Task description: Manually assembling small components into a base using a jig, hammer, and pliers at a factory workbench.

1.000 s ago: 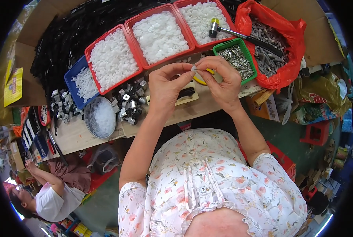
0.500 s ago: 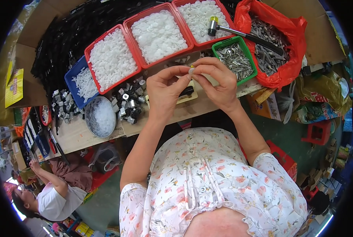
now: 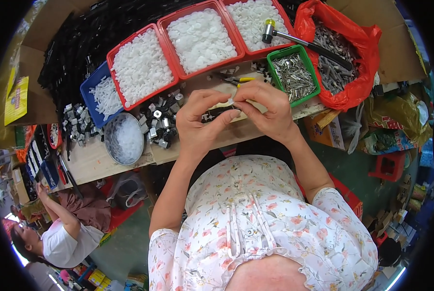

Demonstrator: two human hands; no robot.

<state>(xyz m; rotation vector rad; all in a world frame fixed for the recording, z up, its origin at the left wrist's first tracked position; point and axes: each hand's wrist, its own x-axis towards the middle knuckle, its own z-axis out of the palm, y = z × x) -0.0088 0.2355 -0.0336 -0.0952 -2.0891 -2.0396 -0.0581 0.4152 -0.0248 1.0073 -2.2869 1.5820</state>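
Wooden desk (image 3: pixel 100 162) runs across the upper half, crowded with bins. Black heap of parts (image 3: pixel 81 43) fills the far left end. Three red trays (image 3: pixel 200 36) of white plastic pieces sit side by side along the far edge. Red plastic bag (image 3: pixel 360 46) of grey metal parts at the right end, a mallet (image 3: pixel 299 41) lying across its mouth. Blue bin (image 3: pixel 93 94) with white pieces left of the red trays; round metal bowl (image 3: pixel 125 138) of white bits just in front of it. Green tray (image 3: pixel 294 72) of small metal pieces between the red trays and the bag. Loose grey metal blocks (image 3: pixel 158 119) piled beside the bowl. Yellow-handled pliers (image 3: pixel 236 80) lie behind the hands.

Left hand (image 3: pixel 200 121) and right hand (image 3: pixel 268 109) are raised together above the desk's near edge, fingertips meeting. Fingers of both hands pinched shut on a small white part (image 3: pixel 230 101), held between them over the middle of the desk; its shape is too small to tell. A black piece (image 3: pixel 212 115) lies on the desk under the left hand.

Another person (image 3: pixel 64 233) in a white top sits low at bottom left.
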